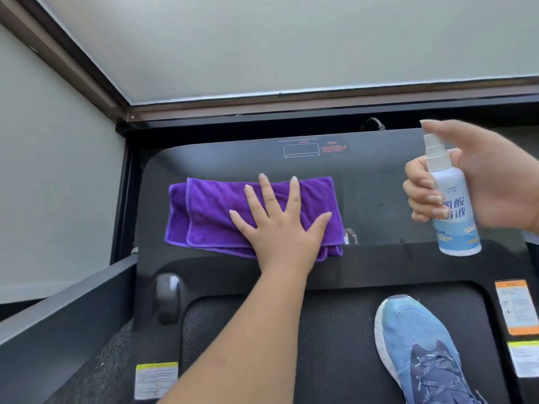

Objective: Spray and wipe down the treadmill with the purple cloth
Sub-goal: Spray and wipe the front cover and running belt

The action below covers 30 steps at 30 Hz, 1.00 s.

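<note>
A folded purple cloth (210,214) lies on the black front cover of the treadmill (379,182). My left hand (281,228) presses flat on the cloth's right half, fingers spread. To the right, my right hand (478,182) grips a white and blue spray bottle (455,205) upright above the cover, with the forefinger resting over the nozzle top. The nozzle faces left.
A blue sneaker (420,345) stands on the treadmill belt (320,345) at lower right. Warning stickers (516,307) sit on the side rails. A dark rail (58,316) runs along the left. A window frame (291,103) and a cable (374,123) lie behind the treadmill.
</note>
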Available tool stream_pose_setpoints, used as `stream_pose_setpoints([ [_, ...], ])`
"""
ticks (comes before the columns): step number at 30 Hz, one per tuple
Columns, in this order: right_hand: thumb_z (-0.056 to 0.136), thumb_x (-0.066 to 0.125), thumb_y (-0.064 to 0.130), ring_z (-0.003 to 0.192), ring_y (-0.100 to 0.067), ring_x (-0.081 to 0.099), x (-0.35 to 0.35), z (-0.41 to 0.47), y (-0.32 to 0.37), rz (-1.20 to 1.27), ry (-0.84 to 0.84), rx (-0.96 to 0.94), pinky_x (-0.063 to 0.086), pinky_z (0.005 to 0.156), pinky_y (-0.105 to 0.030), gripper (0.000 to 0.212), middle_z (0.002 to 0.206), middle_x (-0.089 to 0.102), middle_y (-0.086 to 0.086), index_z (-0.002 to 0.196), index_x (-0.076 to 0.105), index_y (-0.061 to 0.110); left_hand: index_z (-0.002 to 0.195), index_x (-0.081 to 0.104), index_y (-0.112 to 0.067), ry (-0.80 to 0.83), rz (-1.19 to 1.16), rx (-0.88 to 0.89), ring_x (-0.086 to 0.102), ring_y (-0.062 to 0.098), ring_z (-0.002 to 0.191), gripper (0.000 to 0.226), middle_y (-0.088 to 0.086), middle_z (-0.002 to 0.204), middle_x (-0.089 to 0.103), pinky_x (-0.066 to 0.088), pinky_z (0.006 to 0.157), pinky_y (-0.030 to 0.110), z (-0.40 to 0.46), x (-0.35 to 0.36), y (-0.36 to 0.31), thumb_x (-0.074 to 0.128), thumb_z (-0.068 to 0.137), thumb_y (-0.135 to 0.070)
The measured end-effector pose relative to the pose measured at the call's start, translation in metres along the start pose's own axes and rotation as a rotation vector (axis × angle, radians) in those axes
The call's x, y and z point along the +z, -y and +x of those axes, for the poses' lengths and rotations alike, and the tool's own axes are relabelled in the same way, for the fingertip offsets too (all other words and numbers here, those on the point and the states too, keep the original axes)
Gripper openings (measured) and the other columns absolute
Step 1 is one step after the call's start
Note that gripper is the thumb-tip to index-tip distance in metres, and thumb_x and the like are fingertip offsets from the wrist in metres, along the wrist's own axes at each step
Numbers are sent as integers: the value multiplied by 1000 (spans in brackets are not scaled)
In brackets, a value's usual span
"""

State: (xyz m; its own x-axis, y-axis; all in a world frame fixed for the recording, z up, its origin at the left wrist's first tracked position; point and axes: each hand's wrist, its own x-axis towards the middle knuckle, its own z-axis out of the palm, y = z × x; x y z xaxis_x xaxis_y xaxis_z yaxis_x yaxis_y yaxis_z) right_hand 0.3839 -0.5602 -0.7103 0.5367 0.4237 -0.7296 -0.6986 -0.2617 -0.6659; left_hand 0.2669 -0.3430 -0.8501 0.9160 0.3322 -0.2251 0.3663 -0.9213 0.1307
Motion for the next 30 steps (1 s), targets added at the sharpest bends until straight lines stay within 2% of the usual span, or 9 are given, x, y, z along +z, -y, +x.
stream_pose_setpoints([
  [7,86,53,69,46,-29,36,20,16,-6,-26,76,22,42,65,-46,71,59,35,-15,60,45,3,162,12,-45,-38,42,171,-7,38,158,86,11,172,-8,3,117,74,-63,18,38,25,89,-88],
  [12,83,57,68,46,-30,37,25,16,-14,-10,108,38,42,64,-46,71,59,35,-15,61,44,2,163,12,-42,-50,75,-35,-1,38,158,87,10,173,-5,10,116,74,-88,26,86,22,90,-88],
  [16,82,58,67,46,-30,37,24,12,-21,-21,105,33,40,66,-46,69,59,36,-16,60,45,2,164,15,-37,-73,115,-169,5,37,158,90,14,172,1,8,117,71,-91,26,127,19,89,-87],
  [19,81,60,68,46,-30,38,19,9,-21,-26,108,37,45,64,-45,71,59,36,-16,61,45,2,164,17,-35,-98,100,-271,4,38,158,91,17,172,4,11,118,71,-82,20,145,21,89,-86],
  [23,82,59,69,45,-29,38,11,5,-25,3,85,38,47,62,-45,72,59,35,-15,61,45,2,163,19,-37,-93,57,-335,5,40,157,90,17,171,5,18,117,70,-59,7,163,18,89,-89],
  [30,80,61,70,45,-30,37,-2,0,-33,1,71,25,45,62,-45,72,59,34,-15,60,45,3,163,1,-40,4,-70,-446,-10,36,158,96,10,172,-11,3,120,70,3,-18,156,11,83,-93],
])
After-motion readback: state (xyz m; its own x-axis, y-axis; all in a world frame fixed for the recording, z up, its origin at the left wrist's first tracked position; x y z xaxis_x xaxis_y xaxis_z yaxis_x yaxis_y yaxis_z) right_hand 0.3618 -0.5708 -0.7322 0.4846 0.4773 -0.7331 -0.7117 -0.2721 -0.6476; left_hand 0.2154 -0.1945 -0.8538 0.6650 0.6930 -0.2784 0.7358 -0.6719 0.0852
